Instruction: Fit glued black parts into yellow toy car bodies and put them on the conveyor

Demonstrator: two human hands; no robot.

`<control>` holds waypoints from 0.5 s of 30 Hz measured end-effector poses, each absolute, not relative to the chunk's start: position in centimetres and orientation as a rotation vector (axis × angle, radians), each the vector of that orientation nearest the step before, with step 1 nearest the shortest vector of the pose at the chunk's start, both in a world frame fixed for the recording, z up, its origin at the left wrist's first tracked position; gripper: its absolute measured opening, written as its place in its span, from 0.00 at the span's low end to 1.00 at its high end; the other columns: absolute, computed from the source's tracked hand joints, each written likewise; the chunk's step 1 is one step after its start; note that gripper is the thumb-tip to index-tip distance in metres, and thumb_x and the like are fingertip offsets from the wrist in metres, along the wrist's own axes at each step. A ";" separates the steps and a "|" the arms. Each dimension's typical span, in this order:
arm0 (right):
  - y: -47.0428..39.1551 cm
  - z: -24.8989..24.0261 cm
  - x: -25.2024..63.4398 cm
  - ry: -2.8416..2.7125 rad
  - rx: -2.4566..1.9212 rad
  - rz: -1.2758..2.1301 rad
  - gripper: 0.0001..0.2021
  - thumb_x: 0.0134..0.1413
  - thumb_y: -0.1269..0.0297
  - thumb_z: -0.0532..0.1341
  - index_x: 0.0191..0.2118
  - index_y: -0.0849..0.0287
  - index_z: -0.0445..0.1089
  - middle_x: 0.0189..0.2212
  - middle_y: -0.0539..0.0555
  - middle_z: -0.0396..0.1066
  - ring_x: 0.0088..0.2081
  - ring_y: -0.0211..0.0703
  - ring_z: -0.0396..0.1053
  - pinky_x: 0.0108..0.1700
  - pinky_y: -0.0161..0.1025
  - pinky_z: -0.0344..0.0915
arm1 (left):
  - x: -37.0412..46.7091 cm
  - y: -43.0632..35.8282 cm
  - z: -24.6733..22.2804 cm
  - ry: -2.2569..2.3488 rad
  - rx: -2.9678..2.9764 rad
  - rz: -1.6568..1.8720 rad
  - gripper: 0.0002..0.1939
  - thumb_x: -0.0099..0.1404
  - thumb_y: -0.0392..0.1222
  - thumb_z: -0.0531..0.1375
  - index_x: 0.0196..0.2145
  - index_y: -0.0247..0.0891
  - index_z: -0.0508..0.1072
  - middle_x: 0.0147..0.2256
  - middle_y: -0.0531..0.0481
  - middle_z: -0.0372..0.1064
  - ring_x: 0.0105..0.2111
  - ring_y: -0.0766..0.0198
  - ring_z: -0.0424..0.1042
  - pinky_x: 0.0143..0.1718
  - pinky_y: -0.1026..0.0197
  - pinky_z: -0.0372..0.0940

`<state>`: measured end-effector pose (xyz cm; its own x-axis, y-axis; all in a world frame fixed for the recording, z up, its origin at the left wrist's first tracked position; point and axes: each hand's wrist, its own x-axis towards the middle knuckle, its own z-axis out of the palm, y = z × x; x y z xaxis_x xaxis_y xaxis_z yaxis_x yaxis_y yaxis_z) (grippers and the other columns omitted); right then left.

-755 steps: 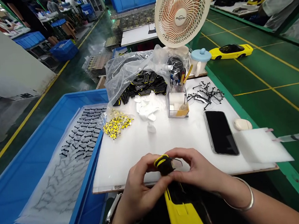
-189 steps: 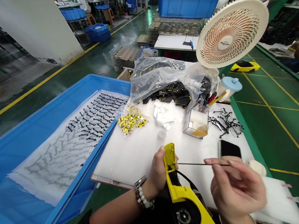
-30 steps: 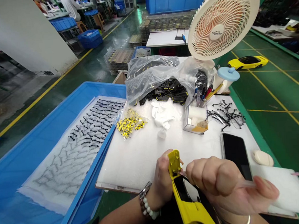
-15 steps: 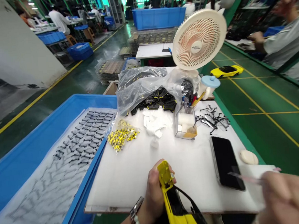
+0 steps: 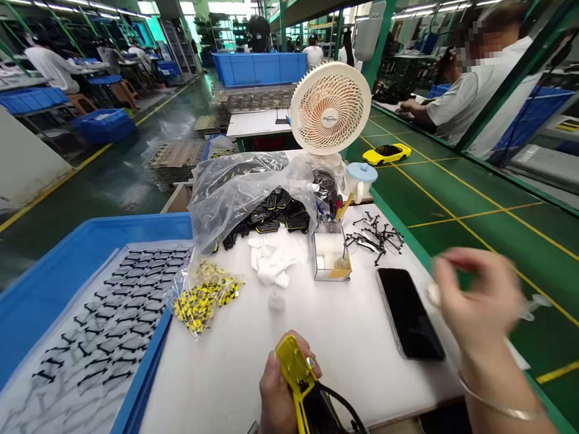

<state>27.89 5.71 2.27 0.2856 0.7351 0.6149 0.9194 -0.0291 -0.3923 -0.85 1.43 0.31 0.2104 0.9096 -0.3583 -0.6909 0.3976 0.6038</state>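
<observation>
Yellow model-car body [image 5: 312, 406]: near ctr, gripped in L hand [image 5: 276, 398]. R hand [image 5: 481, 295], at body w/ tool ~1 s ago, now off right past phone [image 5: 410, 314], blurred; can't tell if grasping clear syringe-like tool [image 5: 534, 306]. Body now w/ L hand only.

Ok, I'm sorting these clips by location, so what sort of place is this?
Most likely a factory assembly floor: a blue tub holds rows of small black parts, yellow lines mark the green floor, and people sit at benches beyond.

Head-worn view, forward and down
</observation>
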 end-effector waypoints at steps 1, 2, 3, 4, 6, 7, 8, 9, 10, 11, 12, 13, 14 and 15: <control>7.5 2.3 27.1 -1.592 -1.935 -0.236 0.13 0.62 0.61 0.53 0.44 0.61 0.70 0.41 0.62 0.71 0.45 0.52 0.67 0.50 0.48 0.62 | -0.9 1.4 0.6 0.736 0.340 1.138 0.24 0.53 0.63 0.64 0.25 0.36 0.73 0.22 0.52 0.67 0.20 0.68 0.64 0.20 0.67 0.58; 9.3 2.1 26.6 -1.693 -2.065 -0.135 0.10 0.59 0.64 0.56 0.43 0.61 0.71 0.41 0.61 0.71 0.46 0.51 0.68 0.51 0.47 0.63 | -0.9 1.4 0.9 0.726 0.336 1.133 0.24 0.53 0.63 0.63 0.25 0.36 0.73 0.23 0.52 0.67 0.20 0.68 0.63 0.21 0.67 0.58; 11.0 1.9 26.2 -1.747 -2.165 -0.061 0.09 0.58 0.67 0.58 0.42 0.62 0.71 0.41 0.61 0.72 0.45 0.50 0.69 0.51 0.47 0.64 | -0.9 1.3 1.2 0.717 0.334 1.128 0.24 0.54 0.63 0.63 0.25 0.36 0.73 0.23 0.52 0.67 0.21 0.68 0.63 0.22 0.67 0.58; 12.5 1.6 26.1 -1.779 -2.266 0.006 0.08 0.58 0.68 0.59 0.42 0.63 0.72 0.40 0.60 0.72 0.45 0.49 0.69 0.51 0.48 0.65 | -0.9 1.3 1.3 0.710 0.336 1.127 0.24 0.54 0.63 0.63 0.25 0.35 0.73 0.23 0.52 0.66 0.21 0.69 0.63 0.23 0.67 0.57; 14.6 0.8 26.4 -1.794 -2.433 0.116 0.09 0.61 0.65 0.60 0.43 0.64 0.71 0.42 0.58 0.72 0.45 0.47 0.70 0.51 0.49 0.66 | -0.9 1.3 1.4 0.705 0.352 1.137 0.24 0.55 0.63 0.62 0.25 0.35 0.72 0.23 0.52 0.66 0.22 0.68 0.63 0.24 0.67 0.57; 15.1 0.4 26.7 -1.790 -2.506 0.170 0.10 0.61 0.62 0.60 0.44 0.63 0.70 0.43 0.57 0.71 0.46 0.46 0.70 0.51 0.50 0.67 | -1.0 1.4 1.4 0.704 0.362 1.144 0.25 0.55 0.63 0.62 0.25 0.35 0.72 0.24 0.52 0.65 0.22 0.68 0.63 0.24 0.66 0.57; 15.4 0.1 27.0 -1.778 -2.569 0.220 0.12 0.62 0.60 0.60 0.46 0.62 0.70 0.45 0.56 0.71 0.46 0.45 0.70 0.51 0.50 0.68 | -1.0 1.4 1.3 0.702 0.372 1.150 0.25 0.56 0.63 0.62 0.25 0.35 0.72 0.24 0.52 0.65 0.23 0.68 0.63 0.24 0.66 0.57; 15.5 -0.1 27.3 -1.754 -2.625 0.263 0.13 0.62 0.58 0.60 0.47 0.62 0.69 0.46 0.56 0.70 0.47 0.45 0.70 0.51 0.50 0.68 | -1.0 1.4 1.3 0.702 0.379 1.153 0.25 0.56 0.63 0.61 0.25 0.35 0.71 0.24 0.52 0.65 0.22 0.67 0.63 0.24 0.66 0.57; 15.5 -0.3 27.6 -1.715 -2.677 0.297 0.15 0.62 0.58 0.59 0.49 0.61 0.68 0.47 0.56 0.70 0.47 0.45 0.70 0.50 0.50 0.68 | -1.1 1.4 1.2 0.703 0.385 1.153 0.25 0.56 0.63 0.61 0.25 0.35 0.71 0.24 0.52 0.65 0.22 0.67 0.63 0.24 0.66 0.57; 15.4 -0.4 27.7 -1.661 -2.728 0.320 0.16 0.63 0.57 0.59 0.50 0.61 0.67 0.48 0.57 0.69 0.47 0.46 0.70 0.50 0.50 0.69 | -1.1 1.4 1.2 0.705 0.392 1.149 0.25 0.56 0.63 0.61 0.25 0.35 0.71 0.24 0.51 0.65 0.22 0.67 0.63 0.23 0.66 0.57; 15.3 -0.5 27.8 -1.596 -2.778 0.337 0.17 0.63 0.56 0.59 0.52 0.61 0.66 0.48 0.57 0.69 0.47 0.46 0.70 0.50 0.51 0.69 | -1.1 1.4 1.1 0.706 0.400 1.141 0.25 0.56 0.63 0.61 0.26 0.35 0.71 0.24 0.51 0.65 0.21 0.67 0.62 0.23 0.66 0.56; 15.3 -0.6 27.9 -1.522 -2.828 0.354 0.18 0.63 0.55 0.58 0.53 0.62 0.65 0.49 0.58 0.68 0.48 0.47 0.69 0.50 0.51 0.69 | -1.2 1.4 1.0 0.707 0.410 1.131 0.25 0.57 0.64 0.60 0.26 0.35 0.71 0.23 0.51 0.66 0.21 0.67 0.62 0.22 0.66 0.56; 15.4 -0.8 27.9 -1.449 -2.873 0.375 0.19 0.63 0.54 0.58 0.54 0.62 0.65 0.50 0.58 0.68 0.48 0.47 0.69 0.50 0.51 0.69 | -1.2 1.4 1.0 0.708 0.422 1.122 0.25 0.57 0.64 0.60 0.26 0.35 0.71 0.23 0.51 0.66 0.21 0.67 0.62 0.22 0.66 0.55; 15.5 -0.9 27.8 -1.383 -2.912 0.399 0.20 0.63 0.54 0.58 0.54 0.61 0.65 0.50 0.59 0.68 0.49 0.47 0.69 0.50 0.51 0.69 | -1.2 1.4 0.9 0.710 0.431 1.116 0.25 0.57 0.64 0.59 0.27 0.35 0.71 0.22 0.51 0.66 0.20 0.67 0.62 0.22 0.66 0.55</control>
